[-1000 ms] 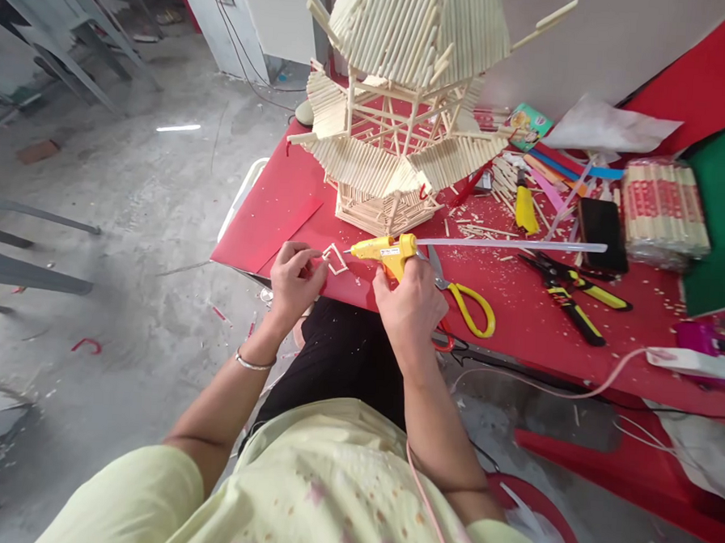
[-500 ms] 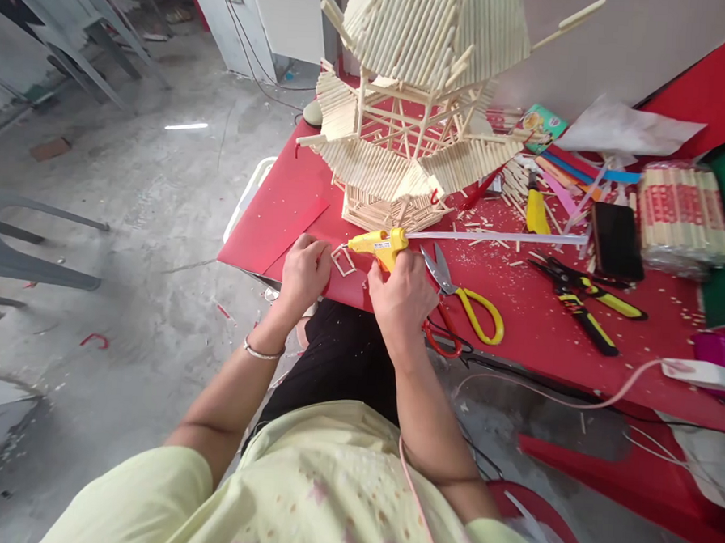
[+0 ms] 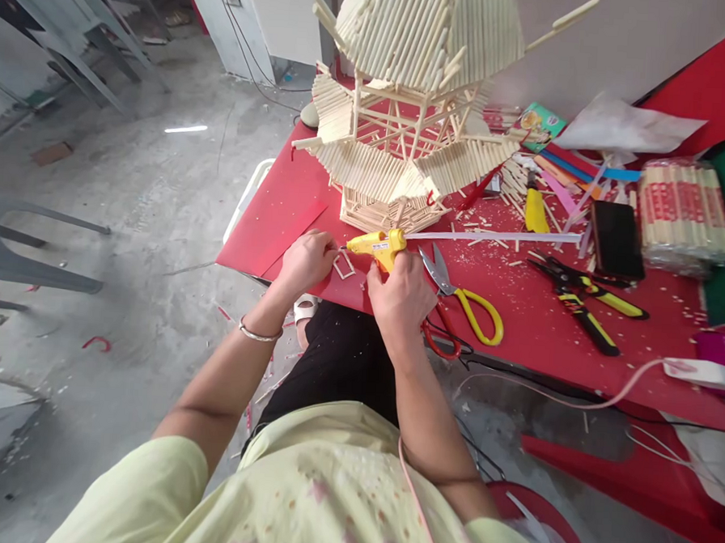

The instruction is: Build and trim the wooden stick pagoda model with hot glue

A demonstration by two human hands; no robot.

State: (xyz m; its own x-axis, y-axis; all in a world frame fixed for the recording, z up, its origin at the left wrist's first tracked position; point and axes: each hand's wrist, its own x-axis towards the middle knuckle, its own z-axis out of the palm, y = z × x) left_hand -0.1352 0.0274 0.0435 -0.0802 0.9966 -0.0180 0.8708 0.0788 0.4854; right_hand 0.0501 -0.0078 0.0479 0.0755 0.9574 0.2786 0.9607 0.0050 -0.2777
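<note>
My right hand (image 3: 399, 294) is wrapped round the handle of a yellow hot glue gun (image 3: 376, 245), whose nozzle points left. A long clear glue stick (image 3: 491, 236) juts from the gun's back. My left hand (image 3: 308, 260) is closed close to the nozzle, its fingertips pressed together; what they pinch is hidden. Between the hands a small square frame of thin sticks (image 3: 344, 265) lies on the red table (image 3: 249, 225), just below the nozzle. Behind it stands a tiered pagoda model (image 3: 398, 156) built of wooden sticks.
Yellow-handled scissors (image 3: 482, 314) and red-handled scissors (image 3: 442, 340) lie right of my right hand. Farther right are black-and-yellow pliers (image 3: 585, 315), a phone (image 3: 618, 240), a yellow cutter (image 3: 536, 208), wrapped stick bundles (image 3: 685, 211) and a white power strip (image 3: 703, 374) with cords.
My left hand has shifted slightly right and up, closer to the nozzle and the small frame. The glue gun stays in my right hand, nearly unmoved.
</note>
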